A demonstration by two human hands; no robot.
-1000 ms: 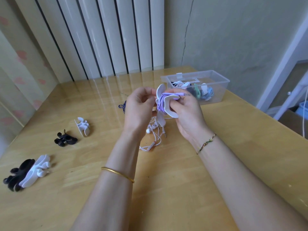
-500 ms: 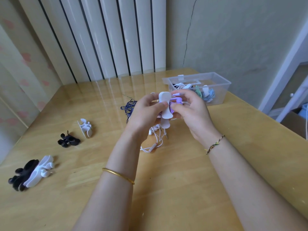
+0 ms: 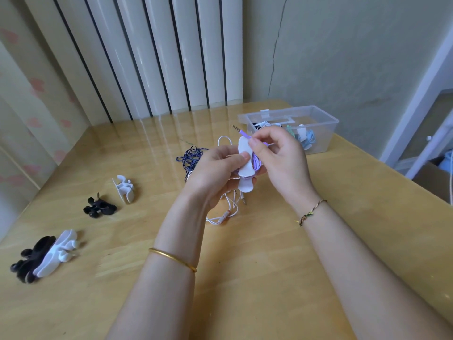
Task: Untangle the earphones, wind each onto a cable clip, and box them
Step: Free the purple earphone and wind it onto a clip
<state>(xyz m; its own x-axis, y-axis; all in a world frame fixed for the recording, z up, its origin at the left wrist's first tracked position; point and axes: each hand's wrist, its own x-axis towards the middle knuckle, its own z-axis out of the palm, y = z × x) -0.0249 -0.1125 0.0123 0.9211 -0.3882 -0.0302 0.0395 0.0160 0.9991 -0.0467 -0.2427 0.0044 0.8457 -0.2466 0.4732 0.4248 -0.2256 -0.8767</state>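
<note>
Purple earphones (image 3: 257, 164), wound round a white cable clip (image 3: 245, 165), are held above the wooden counter (image 3: 269, 266). The left grip (image 3: 215, 173) clasps the clip with its thumb pressed on the face, while the right grip (image 3: 282, 158) pinches the cord just below its plug (image 3: 241, 131), which points up and away. Beneath them lie white earphones (image 3: 230, 209) and a dark blue tangle (image 3: 191, 155); the clear box (image 3: 326, 133), far right, holds wound sets, and spare clips (image 3: 125, 188) sit well to the left.

The purple cable (image 3: 257, 165) mostly hides behind the white clip (image 3: 244, 154). At centre frame the left hand (image 3: 215, 173) covers part of the blue tangle (image 3: 190, 155). In the clear box (image 3: 324, 143), upper right, the wound earphones (image 3: 307, 138) blur together.
</note>
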